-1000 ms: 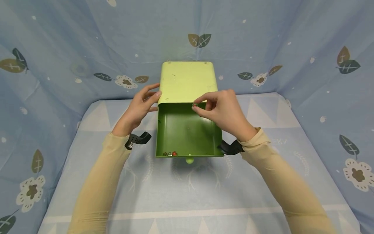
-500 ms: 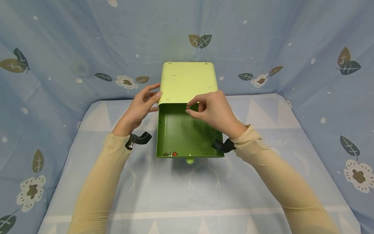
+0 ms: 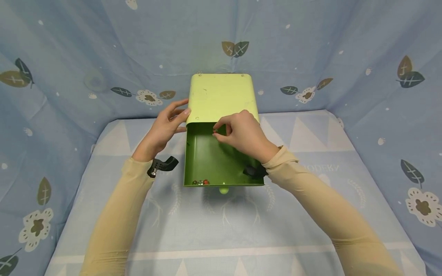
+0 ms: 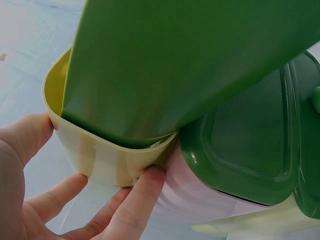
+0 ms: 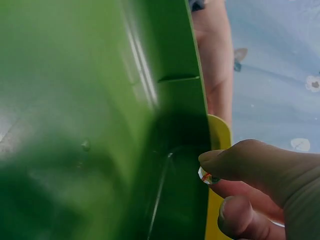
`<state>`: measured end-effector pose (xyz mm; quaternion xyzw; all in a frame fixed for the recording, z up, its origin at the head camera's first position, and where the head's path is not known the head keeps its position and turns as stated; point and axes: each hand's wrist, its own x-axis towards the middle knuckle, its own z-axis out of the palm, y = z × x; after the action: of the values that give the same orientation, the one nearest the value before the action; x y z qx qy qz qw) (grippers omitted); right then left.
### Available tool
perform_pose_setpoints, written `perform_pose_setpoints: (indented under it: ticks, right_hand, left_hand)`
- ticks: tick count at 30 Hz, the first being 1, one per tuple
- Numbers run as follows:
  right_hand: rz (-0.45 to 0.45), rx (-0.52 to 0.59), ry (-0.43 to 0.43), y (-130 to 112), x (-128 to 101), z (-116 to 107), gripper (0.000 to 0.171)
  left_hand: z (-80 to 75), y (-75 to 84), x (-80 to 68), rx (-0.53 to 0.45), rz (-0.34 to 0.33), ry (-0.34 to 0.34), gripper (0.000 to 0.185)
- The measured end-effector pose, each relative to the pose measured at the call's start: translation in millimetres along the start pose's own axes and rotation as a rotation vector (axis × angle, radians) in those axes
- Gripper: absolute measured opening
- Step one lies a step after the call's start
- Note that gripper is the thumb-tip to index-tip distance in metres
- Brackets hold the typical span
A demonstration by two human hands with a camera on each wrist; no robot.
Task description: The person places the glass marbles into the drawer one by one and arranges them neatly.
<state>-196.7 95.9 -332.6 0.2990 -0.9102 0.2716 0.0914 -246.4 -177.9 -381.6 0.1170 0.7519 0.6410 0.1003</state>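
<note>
In the head view, a green drawer (image 3: 210,161) is pulled out from under a light yellow-green casing (image 3: 222,96). My right hand (image 3: 243,132) pinches a small glass marble (image 5: 206,176) between thumb and index finger, over the drawer's back left part. The right wrist view shows clear glass with red and green in the marble. With fingers spread, my left hand (image 3: 165,126) presses its fingertips and thumb against the casing's left side. A few small marbles (image 3: 201,182) lie in the drawer's front left corner, one red.
A round green knob (image 3: 223,190) sticks out from the drawer front. Below it, the left wrist view shows a pink casing (image 4: 182,192) with another green drawer front (image 4: 245,135). A patterned blue curtain (image 3: 138,46) stands around the table (image 3: 165,234).
My right hand, pinching the marble, has moved left and slightly toward me over the drawer. The left hand and the casing have kept their places.
</note>
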Motion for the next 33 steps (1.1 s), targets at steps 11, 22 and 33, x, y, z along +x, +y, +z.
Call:
perform_pose_setpoints:
  ticks: [11, 22, 33]
  right_hand:
    - [-0.014, -0.078, -0.038, -2, 1, 8, 0.009]
    - [-0.009, -0.069, -0.098, -5, 5, 17, 0.009]
    - [-0.007, -0.094, -0.140, 0, 7, 22, 0.009]
  left_hand:
    - [0.7, 0.3, -0.6, -0.003, -0.005, 0.000, 0.063]
    - [-1.6, -3.2, -1.3, -0.010, -0.004, 0.002, 0.063]
    - [-1.2, -3.2, -0.1, -0.001, 0.016, -0.006, 0.063]
